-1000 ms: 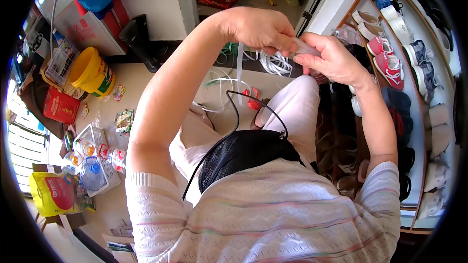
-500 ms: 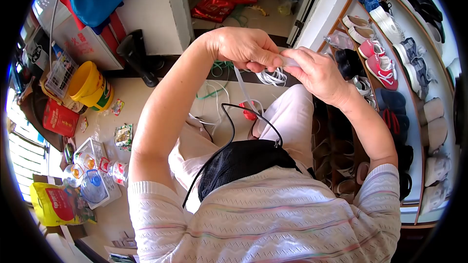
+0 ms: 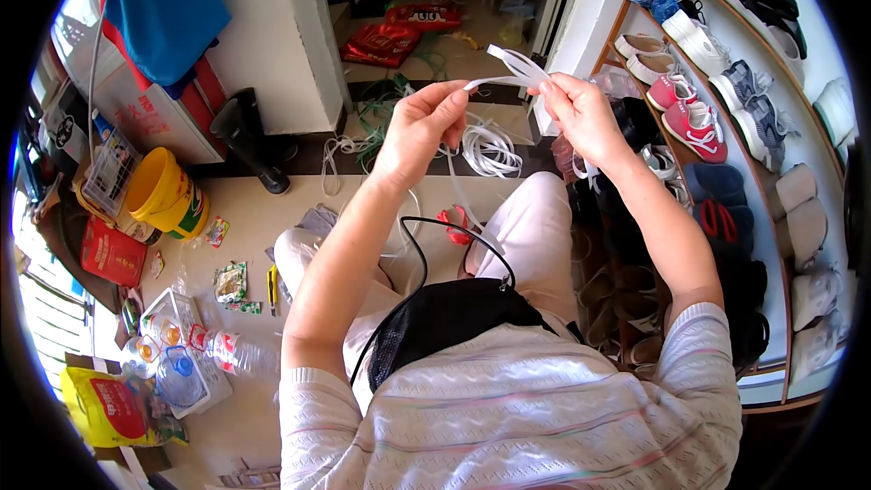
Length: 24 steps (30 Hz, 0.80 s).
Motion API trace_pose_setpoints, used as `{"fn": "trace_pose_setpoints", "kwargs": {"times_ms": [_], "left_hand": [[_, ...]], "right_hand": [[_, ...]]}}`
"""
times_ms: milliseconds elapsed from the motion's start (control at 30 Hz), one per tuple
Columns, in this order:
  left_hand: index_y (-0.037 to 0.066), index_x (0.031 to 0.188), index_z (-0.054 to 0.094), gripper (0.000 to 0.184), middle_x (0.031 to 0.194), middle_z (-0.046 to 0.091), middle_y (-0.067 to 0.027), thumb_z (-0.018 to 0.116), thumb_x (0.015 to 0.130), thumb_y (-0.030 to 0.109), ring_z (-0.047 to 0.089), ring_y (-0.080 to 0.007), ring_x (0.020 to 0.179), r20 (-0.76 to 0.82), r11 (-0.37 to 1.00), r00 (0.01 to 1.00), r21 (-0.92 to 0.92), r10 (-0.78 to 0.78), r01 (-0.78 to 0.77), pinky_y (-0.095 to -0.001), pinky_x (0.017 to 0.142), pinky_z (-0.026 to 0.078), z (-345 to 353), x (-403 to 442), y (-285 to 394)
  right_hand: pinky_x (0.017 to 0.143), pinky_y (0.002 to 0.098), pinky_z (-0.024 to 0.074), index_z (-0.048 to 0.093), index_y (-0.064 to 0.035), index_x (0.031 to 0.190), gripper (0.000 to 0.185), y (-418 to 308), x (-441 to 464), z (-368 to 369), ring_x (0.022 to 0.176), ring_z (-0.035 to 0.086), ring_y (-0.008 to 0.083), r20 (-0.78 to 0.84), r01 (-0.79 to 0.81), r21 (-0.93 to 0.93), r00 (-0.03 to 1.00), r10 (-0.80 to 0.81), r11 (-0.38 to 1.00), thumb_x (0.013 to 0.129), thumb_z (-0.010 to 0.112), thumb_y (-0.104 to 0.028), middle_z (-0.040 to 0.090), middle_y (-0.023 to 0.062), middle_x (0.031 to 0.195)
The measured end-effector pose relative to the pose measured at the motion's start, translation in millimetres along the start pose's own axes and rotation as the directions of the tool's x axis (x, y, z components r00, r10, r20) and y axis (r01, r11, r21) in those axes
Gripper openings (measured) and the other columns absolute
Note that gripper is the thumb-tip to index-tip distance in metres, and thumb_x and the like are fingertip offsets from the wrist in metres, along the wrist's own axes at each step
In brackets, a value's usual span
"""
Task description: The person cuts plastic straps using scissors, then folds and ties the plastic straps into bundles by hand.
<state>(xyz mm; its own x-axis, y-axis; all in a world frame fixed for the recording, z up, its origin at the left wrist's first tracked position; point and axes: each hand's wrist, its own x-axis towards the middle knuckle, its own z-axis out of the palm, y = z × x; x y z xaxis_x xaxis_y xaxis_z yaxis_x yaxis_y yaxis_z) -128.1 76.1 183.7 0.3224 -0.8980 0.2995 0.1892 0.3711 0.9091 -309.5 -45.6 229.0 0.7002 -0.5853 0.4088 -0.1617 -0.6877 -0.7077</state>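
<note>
White, flat plastic strap (image 3: 496, 52) seemed light but springy, best taken beside its loop, where left hand (image 3: 420, 133) and right hand (image 3: 588, 121) pinched it, fingertips closed.

Below the grip, a pale, faintly striped knit top (image 3: 553, 399) with short sleeves (image 3: 319, 413), pinkish trousers (image 3: 537, 222) and a black pouch (image 3: 458, 313) are worn.

white panel (image 3: 166, 127): red "火", rest blurred | yellow bag (image 3: 82, 399), red packet (image 3: 424, 17), yellow bucket (image 3: 156, 189): lettering unreadable
</note>
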Motion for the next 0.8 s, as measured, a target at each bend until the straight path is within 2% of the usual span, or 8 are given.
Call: {"fn": "trace_pose_setpoints", "kwargs": {"times_ms": [67, 133, 233, 333, 400, 533, 667, 800], "left_hand": [[0.0, 0.106, 0.06, 0.027, 0.067, 0.052, 0.0012, 0.057, 0.088, 0.02, 0.047, -0.0079, 0.057, -0.091, 0.964, 0.993, 0.26, 0.078, -0.052, -0.0215, 0.052, 0.04, 10, -1, -2], [-0.002, 0.101, 0.061, 0.024, 0.068, 0.054, 0.0019, 0.057, 0.088, 0.018, 0.05, -0.0093, 0.061, 0.002, 0.69, 0.906, 0.647, 0.424, -0.324, -0.0226, 0.057, 0.043, 11, 2, -2], [-0.002, 0.097, 0.062, 0.021, 0.07, 0.056, 0.0017, 0.058, 0.087, 0.015, 0.053, -0.0109, 0.065, 0.161, 0.435, 0.901, 0.832, 0.402, -0.343, -0.0229, 0.062, 0.044, 5, 4, 18], [-0.002, 0.095, 0.061, 0.022, 0.076, 0.06, -0.0021, 0.056, 0.088, 0.018, 0.055, -0.0137, 0.066, 0.038, 0.68, 0.936, 0.677, 0.35, -0.282, -0.0246, 0.063, 0.045, 4, 11, 24], [-0.001, 0.097, 0.059, 0.024, 0.082, 0.061, -0.0042, 0.054, 0.09, 0.021, 0.057, -0.0146, 0.07, -0.093, 0.915, 0.964, 0.351, 0.248, -0.201, -0.0257, 0.065, 0.046, 9, 17, 19], [-0.003, 0.107, 0.051, 0.029, 0.096, 0.061, -0.0123, 0.043, 0.094, 0.022, 0.061, -0.0197, 0.085, -0.219, 0.96, 0.962, -0.194, 0.16, -0.204, -0.0298, 0.073, 0.05, 37, 24, 8], [-0.002, 0.11, 0.053, 0.029, 0.098, 0.061, -0.0084, 0.045, 0.094, 0.021, 0.059, -0.015, 0.083, -0.257, 0.936, 0.956, -0.28, 0.141, -0.213, -0.0275, 0.074, 0.048, 57, 20, -7], [0.002, 0.104, 0.06, 0.025, 0.089, 0.062, -0.0015, 0.05, 0.092, 0.022, 0.052, -0.0073, 0.074, -0.31, 0.962, 0.93, -0.123, 0.196, -0.244, -0.0217, 0.068, 0.042, 53, 20, -20]], "right_hand": [[0.053, 0.0259, 0.039, 0.061, 0.0001, 0.088, 0.024, 8, 7, -3, 0.055, 0.043, 0.0102, -0.067, 0.053, -0.138, 0.996, -0.063, 0.989, 0.092, 0.049, -0.02, 0.048, 0.0039, 0.058], [0.055, 0.0278, 0.041, 0.061, 0.0001, 0.088, 0.024, 10, 9, -6, 0.056, 0.046, 0.012, -0.037, 0.069, -0.207, 0.996, -0.079, 0.976, 0.091, 0.049, -0.02, 0.05, 0.0068, 0.061], [0.052, 0.0261, 0.0393, 0.061, 0.0007, 0.089, 0.024, 6, 7, -14, 0.054, 0.044, 0.0092, 0.081, 0.033, -0.177, 0.997, -0.019, 0.984, 0.092, 0.048, -0.02, 0.048, 0.0025, 0.058], [0.049, 0.0235, 0.037, 0.06, -0.0001, 0.091, 0.024, -3, 2, -16, 0.053, 0.041, 0.0062, 0.189, -0.136, 0.058, 0.974, 0.123, 0.989, 0.093, 0.047, -0.02, 0.044, -0.0022, 0.057], [0.048, 0.0217, 0.0352, 0.06, -0.0011, 0.092, 0.024, -11, -4, -6, 0.052, 0.038, 0.0046, 0.179, -0.191, 0.229, 0.972, 0.152, 0.955, 0.094, 0.046, -0.02, 0.041, -0.0049, 0.057], [0.048, 0.0223, 0.0369, 0.059, -0.0021, 0.094, 0.021, -2, -7, 37, 0.051, 0.041, 0.0059, -0.073, 0.031, 0.21, 0.997, -0.016, 0.977, 0.094, 0.046, -0.018, 0.045, -0.0026, 0.056], [0.051, 0.0288, 0.0428, 0.057, -0.005, 0.099, 0.017, 3, 1, 61, 0.052, 0.053, 0.0179, -0.237, 0.165, -0.012, 0.958, -0.164, 0.986, 0.093, 0.047, -0.017, 0.058, 0.0124, 0.065], [0.053, 0.0301, 0.0454, 0.056, -0.005, 0.104, 0.019, 0, 1, 70, 0.056, 0.059, 0.0188, -0.232, 0.21, 0.04, 0.953, -0.196, 0.977, 0.094, 0.045, -0.016, 0.06, 0.0124, 0.066]]}}
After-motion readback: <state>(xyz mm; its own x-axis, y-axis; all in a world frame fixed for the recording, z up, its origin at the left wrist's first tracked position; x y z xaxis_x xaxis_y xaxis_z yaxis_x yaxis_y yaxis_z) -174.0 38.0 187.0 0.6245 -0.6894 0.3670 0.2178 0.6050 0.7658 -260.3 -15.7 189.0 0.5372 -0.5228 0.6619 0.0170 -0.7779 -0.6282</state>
